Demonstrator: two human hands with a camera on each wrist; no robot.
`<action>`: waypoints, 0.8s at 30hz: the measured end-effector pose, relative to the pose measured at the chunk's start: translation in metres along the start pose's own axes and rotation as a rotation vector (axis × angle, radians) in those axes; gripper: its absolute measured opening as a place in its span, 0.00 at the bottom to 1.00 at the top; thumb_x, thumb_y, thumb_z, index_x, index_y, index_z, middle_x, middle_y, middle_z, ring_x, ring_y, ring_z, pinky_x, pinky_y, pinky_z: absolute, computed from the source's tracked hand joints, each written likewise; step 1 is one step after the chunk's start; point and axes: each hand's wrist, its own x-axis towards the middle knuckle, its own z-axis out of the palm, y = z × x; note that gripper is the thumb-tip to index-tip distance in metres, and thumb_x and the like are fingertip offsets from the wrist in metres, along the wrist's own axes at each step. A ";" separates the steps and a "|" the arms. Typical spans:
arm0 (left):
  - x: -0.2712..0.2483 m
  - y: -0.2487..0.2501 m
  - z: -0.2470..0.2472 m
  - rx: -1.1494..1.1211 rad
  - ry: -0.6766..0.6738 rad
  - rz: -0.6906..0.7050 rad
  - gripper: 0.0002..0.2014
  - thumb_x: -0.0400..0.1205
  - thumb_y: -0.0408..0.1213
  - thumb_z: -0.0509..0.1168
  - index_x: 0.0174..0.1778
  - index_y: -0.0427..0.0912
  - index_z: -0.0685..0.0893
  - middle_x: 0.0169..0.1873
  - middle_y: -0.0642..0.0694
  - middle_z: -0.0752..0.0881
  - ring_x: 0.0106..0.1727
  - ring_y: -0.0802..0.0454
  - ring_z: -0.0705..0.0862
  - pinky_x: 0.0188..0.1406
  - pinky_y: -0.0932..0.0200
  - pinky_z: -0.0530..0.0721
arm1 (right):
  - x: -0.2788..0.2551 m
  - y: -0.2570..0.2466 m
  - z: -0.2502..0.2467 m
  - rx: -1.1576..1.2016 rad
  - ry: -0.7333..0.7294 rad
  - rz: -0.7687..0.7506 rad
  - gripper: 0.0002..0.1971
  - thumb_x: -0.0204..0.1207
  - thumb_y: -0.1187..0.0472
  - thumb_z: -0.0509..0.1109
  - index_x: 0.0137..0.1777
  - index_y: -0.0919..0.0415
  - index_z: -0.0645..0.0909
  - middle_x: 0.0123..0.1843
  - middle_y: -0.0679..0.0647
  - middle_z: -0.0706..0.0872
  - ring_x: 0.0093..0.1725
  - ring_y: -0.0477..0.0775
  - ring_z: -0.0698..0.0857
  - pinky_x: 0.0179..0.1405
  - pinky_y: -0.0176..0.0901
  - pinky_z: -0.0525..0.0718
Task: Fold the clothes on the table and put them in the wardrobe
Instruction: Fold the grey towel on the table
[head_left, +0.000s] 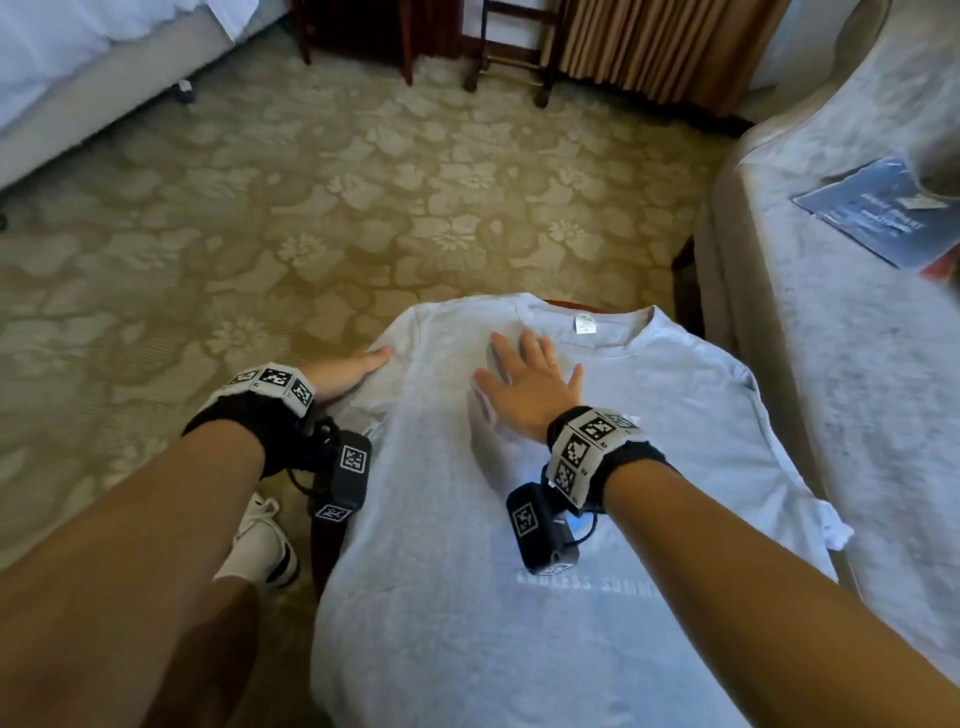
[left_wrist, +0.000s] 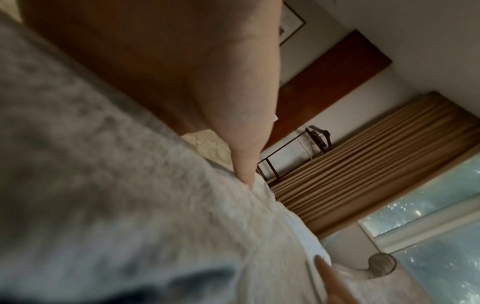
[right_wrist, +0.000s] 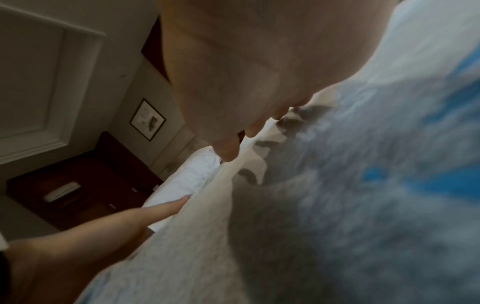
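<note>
A light grey T-shirt with a blue print lies spread face up over a small table, its collar at the far end. My right hand lies flat on the chest of the shirt just below the collar, fingers straight and spread. My left hand rests with straight fingers against the shirt's left shoulder and sleeve edge. In the left wrist view the left fingers press the grey cloth. The right wrist view has the right fingers flat on the cloth.
A grey sofa with a blue booklet stands close on the right. Patterned carpet spreads to the left and ahead. A bed sits far left; wooden furniture legs and a tan curtain lie beyond.
</note>
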 end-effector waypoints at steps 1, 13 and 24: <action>0.004 -0.004 -0.004 -0.020 -0.044 0.003 0.39 0.70 0.71 0.66 0.63 0.41 0.85 0.54 0.38 0.90 0.56 0.38 0.88 0.65 0.44 0.81 | 0.003 -0.007 0.006 -0.010 -0.026 0.003 0.34 0.83 0.33 0.46 0.86 0.36 0.40 0.88 0.48 0.31 0.86 0.53 0.30 0.79 0.71 0.30; -0.011 0.025 -0.030 -0.059 0.256 0.186 0.06 0.84 0.39 0.64 0.49 0.39 0.82 0.58 0.34 0.86 0.59 0.35 0.85 0.65 0.39 0.81 | 0.037 -0.027 0.003 -0.051 -0.044 0.063 0.37 0.80 0.28 0.46 0.84 0.33 0.35 0.85 0.48 0.24 0.84 0.54 0.25 0.77 0.74 0.27; -0.034 0.029 -0.048 -0.268 0.045 -0.011 0.24 0.74 0.30 0.68 0.68 0.33 0.76 0.63 0.35 0.83 0.58 0.37 0.85 0.55 0.46 0.83 | 0.025 -0.018 -0.001 -0.085 -0.078 0.045 0.38 0.79 0.26 0.44 0.84 0.34 0.32 0.84 0.46 0.23 0.83 0.51 0.25 0.80 0.70 0.28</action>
